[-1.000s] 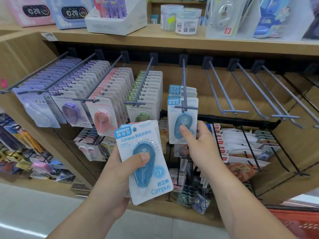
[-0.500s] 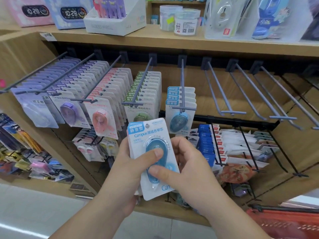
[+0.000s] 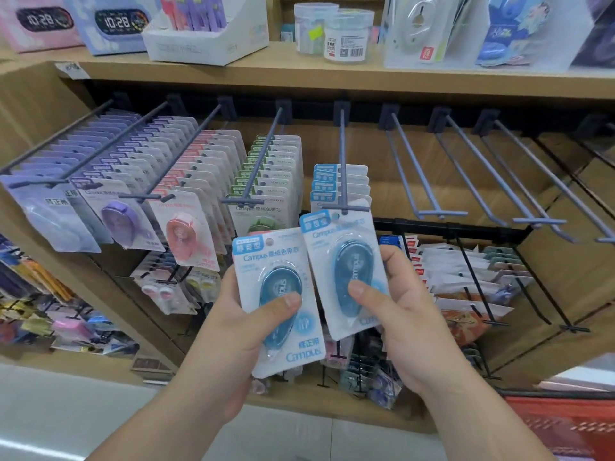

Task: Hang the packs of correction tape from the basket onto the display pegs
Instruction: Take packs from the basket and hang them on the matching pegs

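Observation:
My left hand (image 3: 233, 331) grips a blue correction tape pack (image 3: 278, 301), thumb across its blister; more packs seem stacked behind it. My right hand (image 3: 399, 314) holds a second blue pack (image 3: 344, 267), raised so its top edge sits just under the tip of the middle peg (image 3: 342, 168). Several blue packs (image 3: 341, 183) hang further back on that peg. A red basket (image 3: 562, 424) shows at the lower right corner.
Purple, pink and green packs (image 3: 186, 194) fill the pegs to the left. Three bare pegs (image 3: 466, 181) jut out to the right. A lower black rack (image 3: 472, 267) holds other goods. The wooden shelf (image 3: 299, 74) above carries boxes and jars.
My right hand left the pack hanging on the peg, came down to the stack in my left hand, took one blue pack and lifted it up toward the middle peg's tip.

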A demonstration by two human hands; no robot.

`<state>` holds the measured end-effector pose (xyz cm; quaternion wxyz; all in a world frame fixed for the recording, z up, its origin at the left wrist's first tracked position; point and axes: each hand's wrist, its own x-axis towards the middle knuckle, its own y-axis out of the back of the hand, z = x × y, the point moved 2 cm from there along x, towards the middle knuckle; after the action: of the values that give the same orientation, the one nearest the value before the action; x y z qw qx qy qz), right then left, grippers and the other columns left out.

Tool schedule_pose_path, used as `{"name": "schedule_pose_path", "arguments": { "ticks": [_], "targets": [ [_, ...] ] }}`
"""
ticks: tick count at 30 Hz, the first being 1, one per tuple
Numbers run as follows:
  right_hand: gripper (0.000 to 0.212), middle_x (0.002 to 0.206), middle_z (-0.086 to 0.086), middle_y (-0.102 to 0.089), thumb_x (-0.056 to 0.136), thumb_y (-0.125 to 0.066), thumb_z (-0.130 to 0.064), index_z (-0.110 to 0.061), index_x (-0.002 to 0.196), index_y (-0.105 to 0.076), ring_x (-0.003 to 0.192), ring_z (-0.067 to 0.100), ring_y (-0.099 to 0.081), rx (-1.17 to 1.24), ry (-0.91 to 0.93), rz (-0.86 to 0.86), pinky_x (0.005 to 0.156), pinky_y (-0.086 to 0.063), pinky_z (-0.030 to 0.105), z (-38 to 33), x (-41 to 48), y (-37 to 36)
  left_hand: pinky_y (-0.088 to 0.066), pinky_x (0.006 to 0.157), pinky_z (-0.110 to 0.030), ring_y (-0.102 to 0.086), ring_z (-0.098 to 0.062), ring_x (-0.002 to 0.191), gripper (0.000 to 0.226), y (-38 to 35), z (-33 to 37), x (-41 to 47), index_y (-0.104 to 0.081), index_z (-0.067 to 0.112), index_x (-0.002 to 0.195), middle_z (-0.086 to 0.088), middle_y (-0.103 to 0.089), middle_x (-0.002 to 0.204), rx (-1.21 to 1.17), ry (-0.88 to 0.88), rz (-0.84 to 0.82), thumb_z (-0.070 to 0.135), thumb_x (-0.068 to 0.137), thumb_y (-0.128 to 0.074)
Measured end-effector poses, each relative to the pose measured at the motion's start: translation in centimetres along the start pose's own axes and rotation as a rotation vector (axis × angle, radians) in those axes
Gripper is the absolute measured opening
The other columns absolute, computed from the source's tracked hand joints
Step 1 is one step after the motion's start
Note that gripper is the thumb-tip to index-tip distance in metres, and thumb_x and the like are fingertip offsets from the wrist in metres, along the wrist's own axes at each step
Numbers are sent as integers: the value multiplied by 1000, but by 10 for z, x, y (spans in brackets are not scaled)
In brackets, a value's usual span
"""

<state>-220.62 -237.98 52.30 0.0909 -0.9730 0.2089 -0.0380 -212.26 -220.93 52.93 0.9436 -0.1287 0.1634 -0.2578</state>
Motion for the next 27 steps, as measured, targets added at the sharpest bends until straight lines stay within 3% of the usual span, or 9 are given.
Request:
{"name": "schedule_pose_path", "arguments": {
  "ticks": [2, 6, 8, 13, 22, 27],
  "targets": [
    [29, 116, -4, -74, 94, -66, -10, -24, 118, -58, 107, 16, -71, -58, 14, 48, 89, -59, 42, 1, 4, 3, -64, 60, -39, -80, -26, 89, 64, 0, 3, 0, -62, 31, 125, -2, -80, 110, -1, -19, 31, 14, 65, -79],
    [33, 115, -10, -72, 99, -63, -8, -37, 114, -58, 108, 11, -69, -161, 67, 104, 95, -56, 46, 7, 8, 3, -61, 54, -38, -79, -25, 80, 72, 3, 4, 0, -65, 29, 119, -4, -81, 104, 0, -24, 49, 0, 59, -90],
    [30, 115, -12, -71, 98, -65, -15, -40, 113, -57, 108, 11, -69, -179, 104, 127, 93, -56, 46, 11, 8, 0, -61, 54, -38, -79, -25, 79, 58, 5, 3, 1, -66, 30, 116, -4, -81, 103, -14, -26, 48, 9, 64, -78],
    [28, 108, -20, -69, 96, -67, -19, -39, 111, -54, 101, 6, -69, -229, 167, 217, 80, -55, 29, 17, 4, -2, -61, 55, -37, -79, -25, 79, 50, 11, 2, 1, -68, 32, 109, -2, -80, 99, -15, -29, 41, 13, 64, -75],
    [14, 104, -15, -71, 98, -66, -34, -38, 107, -56, 90, -7, -66, -404, 61, 272, 77, -52, 23, 27, 51, 0, -61, 58, -39, -78, -25, 81, 53, 12, 3, 0, -68, 29, 113, -3, -80, 101, -25, -39, 45, 12, 64, -75],
    [39, 112, -19, -59, 88, -70, -50, -37, 118, -48, 100, -1, -61, -494, 30, 432, 89, -53, 33, 34, 37, 6, -62, 61, -40, -78, -27, 84, 46, 17, 5, 0, -75, 38, 101, -5, -79, 105, -35, -43, 45, 11, 65, -75]
  ]
}}
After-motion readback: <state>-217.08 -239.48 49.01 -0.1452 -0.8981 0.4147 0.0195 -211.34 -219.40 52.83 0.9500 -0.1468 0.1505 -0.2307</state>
